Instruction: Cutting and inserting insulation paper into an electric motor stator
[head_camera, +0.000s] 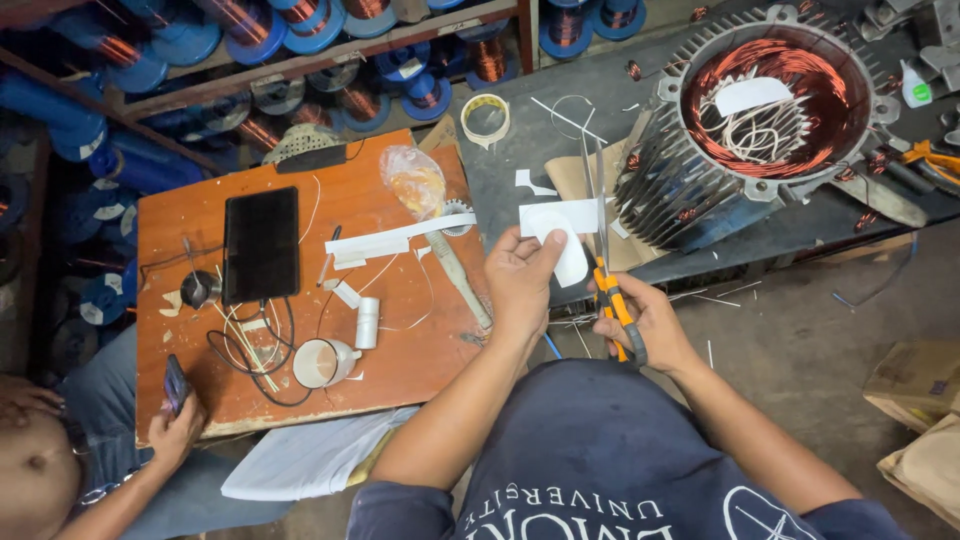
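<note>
**A:** Status on your fingers?

**B:** Left hand (520, 285) fingers pinched on the white paper piece (565, 235), thumb on top near its rounded lower end. Right hand (650, 325) fingers clenched through the orange handles of the scissors (603, 235); blades point away from me, running up along the paper's right side.

**A:** Where's the paper exactly?

**B:** Held in the air in front of me, over the near edge of the dark tabletop (520, 140), between the orange wooden board (400, 350) and the motor stator (750, 130).

**A:** How does it handle?

**B:** My read: thin insulating sheet, very light, stiffer than plain paper but bends easily. It will flop if held far from the cut. Best grip is a pinch close to the blade line, fingers off the blade path. Smooth surface, could slip. Creases probably stay.

**A:** What's around?

**B:** Stator sits at the far right of the tabletop, copper windings with white leads bundled in the bore. Tape roll (485, 117) toward the far edge. On the board: long white paper strip (400, 240), plastic bag (415, 180), black tablet (260, 245), white cup (322, 362). Blue spools of copper wire (300, 20) on the shelf beyond.

**A:** Anyone else?

**B:** Another person's hand (175, 430) at the board's near left corner, holding a phone (175, 383). Well apart from mine.
</note>
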